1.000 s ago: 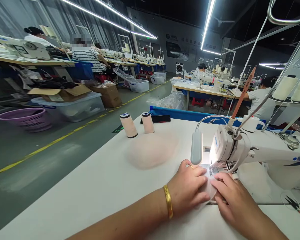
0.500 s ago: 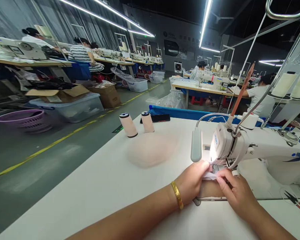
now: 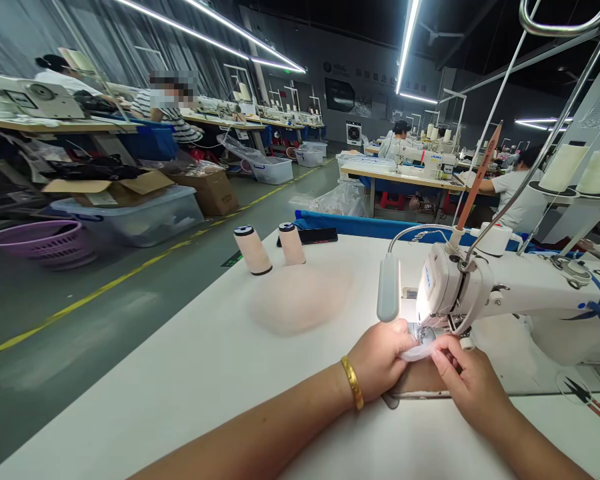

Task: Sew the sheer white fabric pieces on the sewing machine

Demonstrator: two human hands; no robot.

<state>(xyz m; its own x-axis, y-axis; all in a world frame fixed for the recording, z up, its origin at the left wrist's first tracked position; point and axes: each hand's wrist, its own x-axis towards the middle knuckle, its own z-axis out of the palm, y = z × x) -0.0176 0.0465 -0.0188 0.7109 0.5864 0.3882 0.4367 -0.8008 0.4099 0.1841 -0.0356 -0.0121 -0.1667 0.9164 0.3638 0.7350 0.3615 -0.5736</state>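
A small piece of thin white fabric (image 3: 417, 353) lies just in front of the needle area of a white sewing machine (image 3: 437, 287). My left hand (image 3: 384, 355), with a gold bangle at the wrist, grips its left part between thumb and fingers. At the right end my right hand (image 3: 467, 377) pinches the fabric between thumb and fingertips. The machine's lamp (image 3: 389, 290) hangs left of the needle and light falls on the cloth. Under the machine head, the presser foot is too small to make out clearly.
Two pale thread cones (image 3: 253, 251) and a black phone (image 3: 318, 236) stand at the table's far edge. Sheer beige fabric (image 3: 300, 300) lies left of the machine. Red-handled thread snips (image 3: 593, 405) rest at the right. Co-workers sit at machines beyond.
The white fabric now curves in a wider arc between my hands, and more of it shows. My hands have barely moved; the whole view has shifted slightly.
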